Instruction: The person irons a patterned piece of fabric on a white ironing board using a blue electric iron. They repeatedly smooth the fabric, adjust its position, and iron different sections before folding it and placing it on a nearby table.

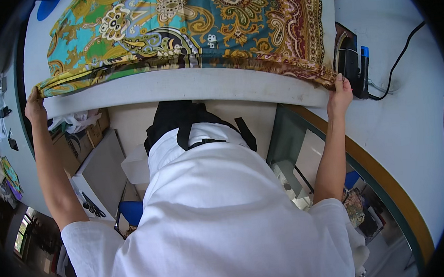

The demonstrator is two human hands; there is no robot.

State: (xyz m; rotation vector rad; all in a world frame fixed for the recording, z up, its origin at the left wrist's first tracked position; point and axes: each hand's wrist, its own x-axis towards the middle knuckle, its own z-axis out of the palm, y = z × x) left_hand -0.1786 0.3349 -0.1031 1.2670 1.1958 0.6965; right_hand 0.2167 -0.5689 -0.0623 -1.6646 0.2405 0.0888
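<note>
A patterned cloth (207,25) in turquoise, green, gold and dark red is spread over a white padded board (173,84). Its near edge is gathered into a narrow band that runs between my hands. At the far left, my left hand (35,106) pinches one end of this edge. My right hand (339,95) grips the opposite end, at the dark red border. Just beyond my right hand, an electric iron (346,58) with a black handle rests on the white table.
A black cord (398,61) curves from the iron across the white tabletop (393,128). Under the left side are cardboard boxes (79,143) and a white cabinet (101,165). A blue chair (131,212) is behind me on the left. Assorted fabrics (10,174) lie at far left.
</note>
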